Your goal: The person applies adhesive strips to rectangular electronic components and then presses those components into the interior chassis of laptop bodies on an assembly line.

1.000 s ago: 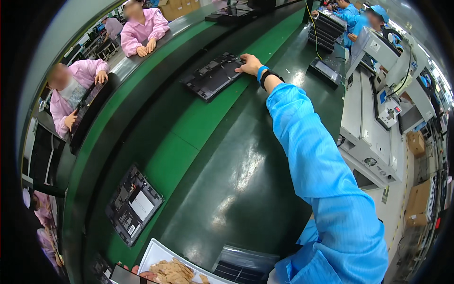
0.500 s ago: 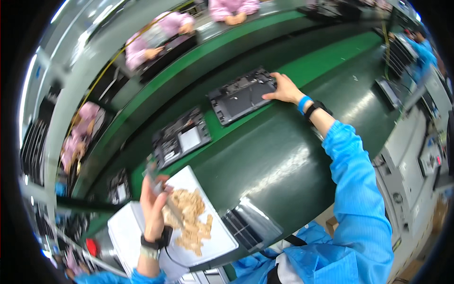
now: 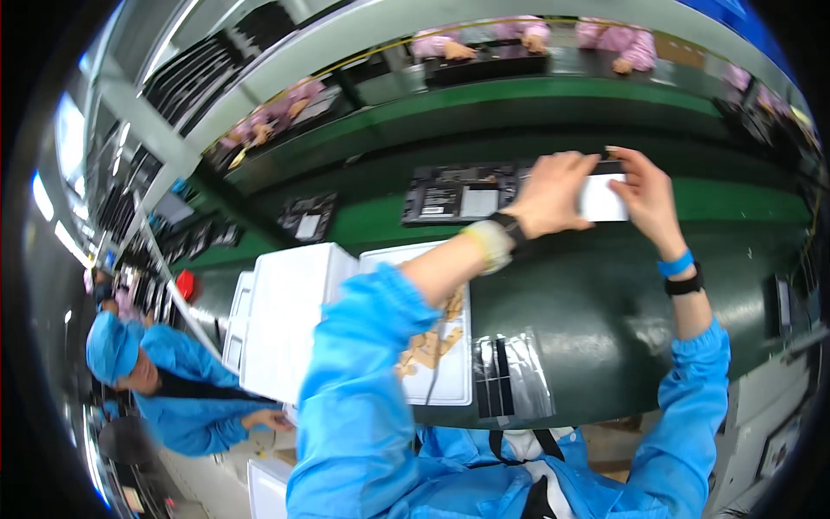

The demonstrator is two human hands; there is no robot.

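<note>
At the far side of the green bench, both hands meet at a white rectangular piece (image 3: pixel 603 198) with a dark upper band. My left hand (image 3: pixel 551 195) reaches along its left side, fingers at the top edge and thumb near the bottom. The thumb and index finger of my right hand (image 3: pixel 648 197) pinch its upper right corner. Behind my left hand a dark flat device shows only in part. To the left lies an opened dark device (image 3: pixel 432 192), with circuitry and a white rectangle on it. Whether the piece rests on the device beneath cannot be made out.
A white tray (image 3: pixel 462 381) with tan pieces (image 3: pixel 428 346) lies below my left forearm, beside a white box (image 3: pixel 290 303). Clear plastic with dark strips (image 3: pixel 510 376) lies at the near edge. Left is a co-worker in blue (image 3: pixel 186 372); people in pink sit across the bench.
My left hand has moved from above the tray to the far right, beside my right hand. The slim grey tool it held is out of sight. A white piece now shows between my hands; the view has turned.
</note>
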